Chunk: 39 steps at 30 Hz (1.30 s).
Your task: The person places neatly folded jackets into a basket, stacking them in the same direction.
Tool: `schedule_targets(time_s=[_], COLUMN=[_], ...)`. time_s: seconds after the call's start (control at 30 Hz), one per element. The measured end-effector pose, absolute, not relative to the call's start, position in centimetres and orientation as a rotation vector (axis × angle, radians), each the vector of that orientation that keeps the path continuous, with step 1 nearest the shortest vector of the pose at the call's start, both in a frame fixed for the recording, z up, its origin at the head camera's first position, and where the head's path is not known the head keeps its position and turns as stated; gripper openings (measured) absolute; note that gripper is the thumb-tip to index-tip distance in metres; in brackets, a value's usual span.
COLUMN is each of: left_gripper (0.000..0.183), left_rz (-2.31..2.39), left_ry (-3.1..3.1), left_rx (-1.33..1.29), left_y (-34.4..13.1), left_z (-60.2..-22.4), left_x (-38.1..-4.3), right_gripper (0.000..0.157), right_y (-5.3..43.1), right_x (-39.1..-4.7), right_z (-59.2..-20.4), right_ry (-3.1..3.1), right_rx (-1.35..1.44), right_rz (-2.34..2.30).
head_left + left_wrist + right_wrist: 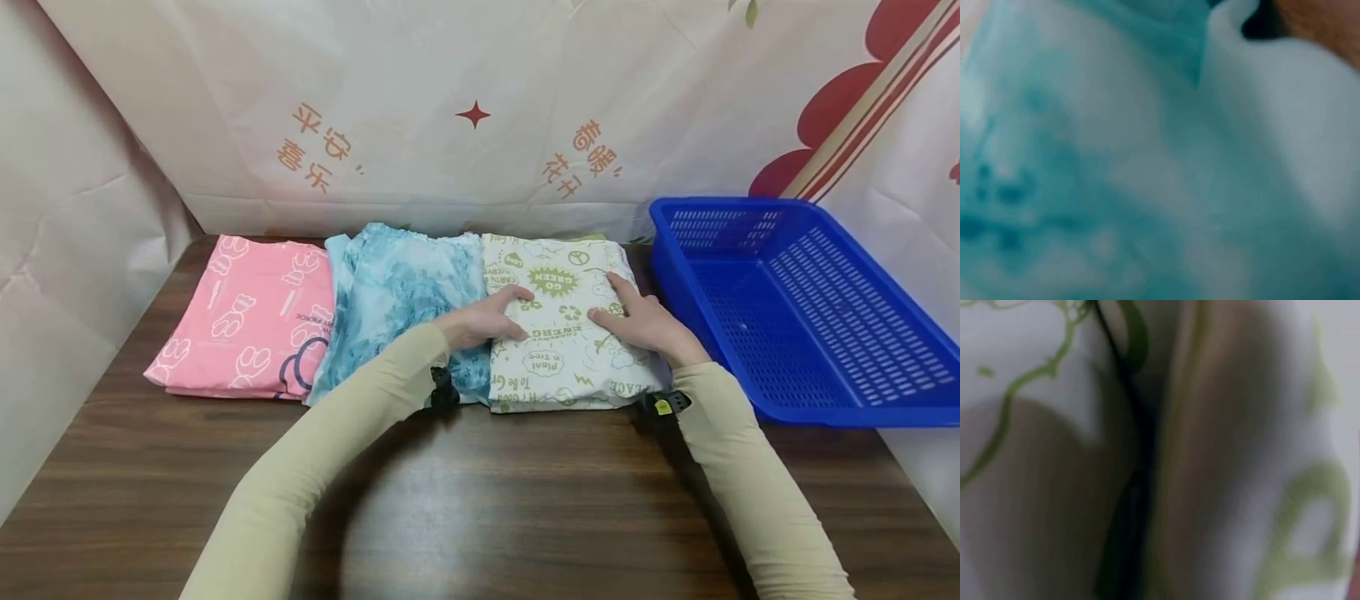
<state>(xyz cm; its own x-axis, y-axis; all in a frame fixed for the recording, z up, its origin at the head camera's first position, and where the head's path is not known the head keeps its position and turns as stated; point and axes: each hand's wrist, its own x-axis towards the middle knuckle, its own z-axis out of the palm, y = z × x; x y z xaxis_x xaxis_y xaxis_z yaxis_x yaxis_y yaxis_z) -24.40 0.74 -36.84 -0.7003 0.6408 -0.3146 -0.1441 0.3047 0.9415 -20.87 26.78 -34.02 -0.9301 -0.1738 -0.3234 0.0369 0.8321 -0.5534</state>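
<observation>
A folded white cloth with green print (555,358) lies on the table under both hands. My left hand (486,318) touches its left part with thumb and fingers extended. On its right side rests my right hand (647,323), fingers spread and fairly straight. Beside it on the left is a folded blue tie-dye cloth (408,283), partly covered by my left forearm. Its blue-white fabric (1116,175) fills the left wrist view, blurred. Close up in the right wrist view is the white fabric with green print (1304,531), bulging in a fold. Some fingertips are hard to make out.
A folded pink cloth (255,317) with white outlines lies at the far left of the dark wooden table (465,500). At the right stands a blue plastic basket (697,333) with slotted walls. A printed white curtain (420,75) hangs behind.
</observation>
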Motion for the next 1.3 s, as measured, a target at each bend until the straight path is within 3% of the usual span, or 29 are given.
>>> schedule_targets(time_s=[0.4,0.8,1.3], left_gripper=[0.052,0.05,0.045], left_rz=[1.625,1.642,1.673], left_ry=[1.972,2.006,1.927], left_rx=[0.627,0.722,0.748], left_y=[1.8,1.8,0.6], left_z=[-36.0,-35.0,-33.3], left_x=[-23.5,-23.4,-23.3], right_gripper=[0.085,0.085,0.057], right_y=[27.4,27.3,26.6], right_x=[-21.1,-21.0,-18.3], right_z=[-34.8,-35.3,-30.7], right_ry=[2.666,2.709,2.694], right_rx=[-0.012,0.041,0.23], right_rz=[-0.933,-1.148,-1.662])
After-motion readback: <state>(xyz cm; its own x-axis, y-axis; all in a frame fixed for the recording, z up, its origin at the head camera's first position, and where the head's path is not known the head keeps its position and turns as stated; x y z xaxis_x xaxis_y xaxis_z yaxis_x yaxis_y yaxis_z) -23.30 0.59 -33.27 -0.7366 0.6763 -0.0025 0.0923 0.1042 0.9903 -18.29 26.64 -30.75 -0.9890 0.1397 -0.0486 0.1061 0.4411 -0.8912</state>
